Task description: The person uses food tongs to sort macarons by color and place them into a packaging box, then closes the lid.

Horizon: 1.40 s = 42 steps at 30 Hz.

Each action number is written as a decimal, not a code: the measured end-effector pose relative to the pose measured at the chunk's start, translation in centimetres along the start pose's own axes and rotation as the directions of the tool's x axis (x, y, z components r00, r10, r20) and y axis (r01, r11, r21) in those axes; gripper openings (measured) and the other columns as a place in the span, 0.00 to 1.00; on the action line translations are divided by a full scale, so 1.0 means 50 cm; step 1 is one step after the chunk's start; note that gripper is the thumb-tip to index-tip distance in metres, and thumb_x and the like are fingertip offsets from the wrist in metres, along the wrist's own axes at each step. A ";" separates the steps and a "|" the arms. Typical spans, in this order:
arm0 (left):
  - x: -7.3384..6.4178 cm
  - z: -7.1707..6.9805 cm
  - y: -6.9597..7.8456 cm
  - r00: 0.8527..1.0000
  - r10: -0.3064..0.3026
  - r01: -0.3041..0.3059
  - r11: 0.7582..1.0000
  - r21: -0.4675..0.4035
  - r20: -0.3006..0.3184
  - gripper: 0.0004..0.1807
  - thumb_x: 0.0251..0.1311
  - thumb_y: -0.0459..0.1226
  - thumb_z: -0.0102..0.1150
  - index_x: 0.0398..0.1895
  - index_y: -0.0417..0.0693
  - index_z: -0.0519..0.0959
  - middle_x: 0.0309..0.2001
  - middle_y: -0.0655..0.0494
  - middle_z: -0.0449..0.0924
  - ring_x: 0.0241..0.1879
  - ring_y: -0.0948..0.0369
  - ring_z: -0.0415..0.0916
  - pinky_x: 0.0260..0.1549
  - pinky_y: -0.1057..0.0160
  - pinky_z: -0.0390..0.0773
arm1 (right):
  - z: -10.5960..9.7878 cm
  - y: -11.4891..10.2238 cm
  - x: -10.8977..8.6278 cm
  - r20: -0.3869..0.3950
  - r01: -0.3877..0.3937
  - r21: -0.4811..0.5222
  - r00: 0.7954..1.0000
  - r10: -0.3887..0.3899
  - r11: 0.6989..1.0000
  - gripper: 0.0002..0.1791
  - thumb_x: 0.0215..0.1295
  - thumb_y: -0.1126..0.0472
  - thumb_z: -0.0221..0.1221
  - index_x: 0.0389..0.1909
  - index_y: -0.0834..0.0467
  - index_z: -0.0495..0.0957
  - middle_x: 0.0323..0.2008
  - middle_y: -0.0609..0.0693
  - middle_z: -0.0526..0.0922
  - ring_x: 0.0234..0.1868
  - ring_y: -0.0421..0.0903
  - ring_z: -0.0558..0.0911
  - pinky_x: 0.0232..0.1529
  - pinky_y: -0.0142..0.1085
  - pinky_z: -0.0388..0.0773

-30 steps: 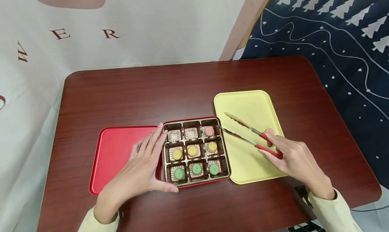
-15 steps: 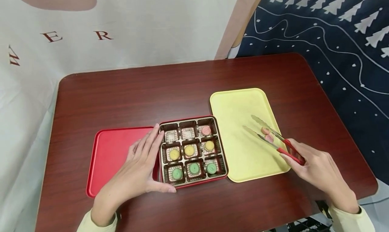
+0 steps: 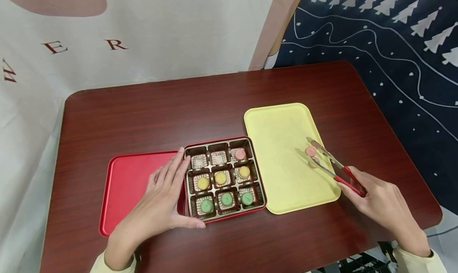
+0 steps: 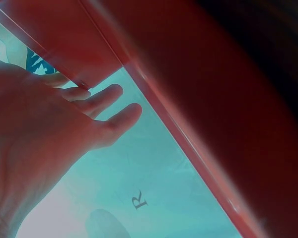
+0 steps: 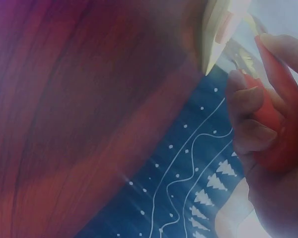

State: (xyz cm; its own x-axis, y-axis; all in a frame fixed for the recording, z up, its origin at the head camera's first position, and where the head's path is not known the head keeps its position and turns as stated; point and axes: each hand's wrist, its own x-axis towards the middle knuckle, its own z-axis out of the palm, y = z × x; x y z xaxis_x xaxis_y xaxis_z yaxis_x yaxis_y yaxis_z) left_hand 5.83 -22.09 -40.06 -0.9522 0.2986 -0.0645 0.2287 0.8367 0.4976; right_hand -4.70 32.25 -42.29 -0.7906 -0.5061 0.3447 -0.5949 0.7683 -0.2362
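My right hand point(image 3: 379, 201) grips red-handled metal tongs point(image 3: 338, 177), their arms spread. The tong tips reach over the yellow tray point(image 3: 275, 138) on either side of a pink disc point(image 3: 311, 151); a second pink piece beside it is partly covered by the near arm. Against the left side of a red-edged box point(image 3: 216, 197) rests my left hand point(image 3: 157, 203), fingers straight, thumb at the front left corner. Inside, dark compartments hold a front row of green discs point(image 3: 227, 199), a middle row of yellow discs point(image 3: 220, 178), and one pink disc point(image 3: 240, 154) at the back right.
A red tray point(image 3: 132, 181) lies left of the box, partly under my left forearm and hand. All stand on a dark red wooden table point(image 3: 171, 114). A white sheet point(image 3: 171, 30) and a navy sheet with trees point(image 3: 361, 58) hang behind.
My right hand has carried the tongs rightward from the box's back right compartment to the pink discs on the yellow tray. My left hand stays against the box; the view has shifted slightly.
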 end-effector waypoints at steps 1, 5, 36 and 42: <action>0.000 0.000 0.000 1.000 -0.001 0.001 1.000 -0.001 0.001 0.88 0.36 0.75 0.81 0.90 0.41 0.40 0.90 0.46 0.28 0.82 0.38 0.49 0.72 0.29 0.51 | -0.001 0.002 -0.002 0.002 -0.003 0.002 1.000 0.003 1.000 0.47 0.77 0.25 0.51 0.56 0.68 0.87 0.25 0.48 0.81 0.20 0.35 0.66 0.16 0.31 0.62; 0.000 -0.001 0.001 1.000 -0.002 0.002 1.000 0.003 0.007 0.88 0.37 0.75 0.81 0.90 0.41 0.39 0.89 0.46 0.28 0.82 0.38 0.49 0.72 0.29 0.51 | -0.005 0.005 -0.009 0.026 -0.026 0.014 0.999 0.026 1.000 0.40 0.74 0.31 0.63 0.57 0.68 0.87 0.30 0.54 0.87 0.21 0.37 0.70 0.17 0.33 0.65; -0.001 0.002 -0.002 1.000 -0.009 0.009 1.000 0.004 -0.002 0.89 0.35 0.76 0.81 0.90 0.42 0.39 0.90 0.47 0.29 0.82 0.38 0.49 0.72 0.28 0.51 | -0.003 -0.045 0.008 0.055 -0.007 0.055 0.998 0.004 0.998 0.33 0.74 0.36 0.66 0.55 0.64 0.89 0.31 0.52 0.88 0.19 0.34 0.67 0.16 0.29 0.61; 0.000 0.003 -0.001 1.000 -0.005 0.005 1.000 0.002 -0.002 0.89 0.36 0.75 0.81 0.90 0.42 0.39 0.90 0.47 0.28 0.82 0.38 0.49 0.72 0.28 0.51 | 0.010 -0.058 0.020 0.025 0.034 0.072 0.999 -0.035 0.997 0.41 0.79 0.28 0.53 0.55 0.64 0.90 0.27 0.46 0.84 0.19 0.33 0.66 0.16 0.28 0.61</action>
State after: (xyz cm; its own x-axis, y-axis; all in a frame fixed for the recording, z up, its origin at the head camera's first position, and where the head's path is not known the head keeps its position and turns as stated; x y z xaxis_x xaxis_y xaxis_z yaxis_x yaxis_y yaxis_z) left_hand 5.85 -22.09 -40.22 -0.9537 0.2937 -0.0652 0.2246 0.8393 0.4952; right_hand -3.82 29.33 -41.72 -0.7724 -0.5428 0.3297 -0.6300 0.7205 -0.2897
